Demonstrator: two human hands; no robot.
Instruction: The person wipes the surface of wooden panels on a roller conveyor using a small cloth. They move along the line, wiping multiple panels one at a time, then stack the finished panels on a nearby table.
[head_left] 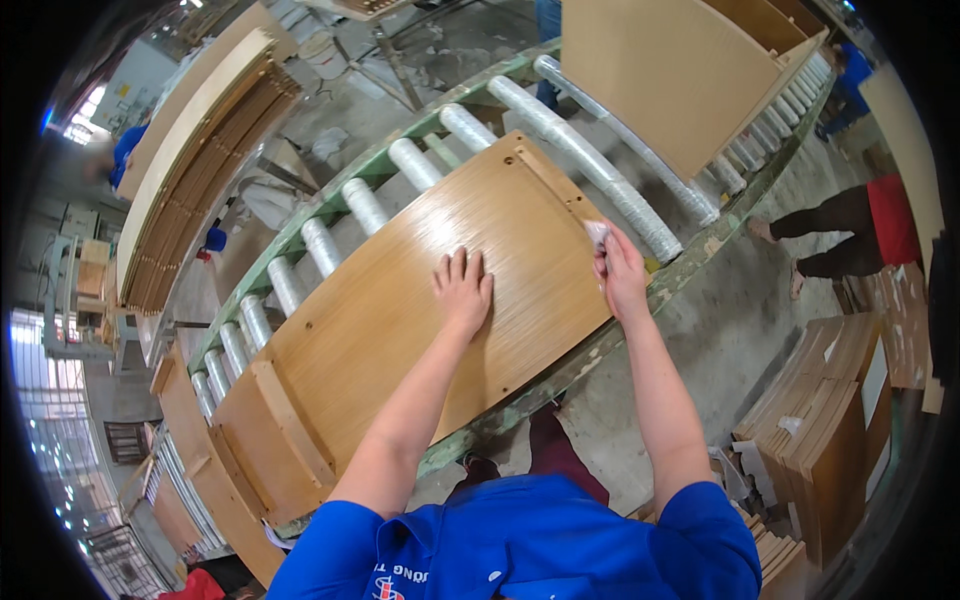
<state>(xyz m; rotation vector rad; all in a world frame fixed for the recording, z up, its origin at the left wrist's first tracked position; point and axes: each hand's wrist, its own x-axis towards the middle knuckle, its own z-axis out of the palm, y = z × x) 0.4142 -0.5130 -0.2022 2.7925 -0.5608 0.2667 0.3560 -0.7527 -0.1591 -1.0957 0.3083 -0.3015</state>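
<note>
A large varnished wooden panel [400, 300] lies flat on a roller conveyor, with wooden strips fixed across it near both ends and a few small dark holes. My left hand [463, 292] rests on its middle, fingers spread and palm down. At the panel's right edge, close to the end strip [553, 178], my right hand [624, 272] is closed on a small whitish crumpled piece [597, 233]. Whether this is cloth, paper or plastic I cannot tell.
Film-wrapped rollers [365, 206] run in a green frame [300, 220]. A wooden cabinet [660, 70] stands farther along the line. Curved panels are stacked at the left [190, 190], flat boards [815, 420] at the lower right. A person in red and dark trousers [840, 235] is at the right.
</note>
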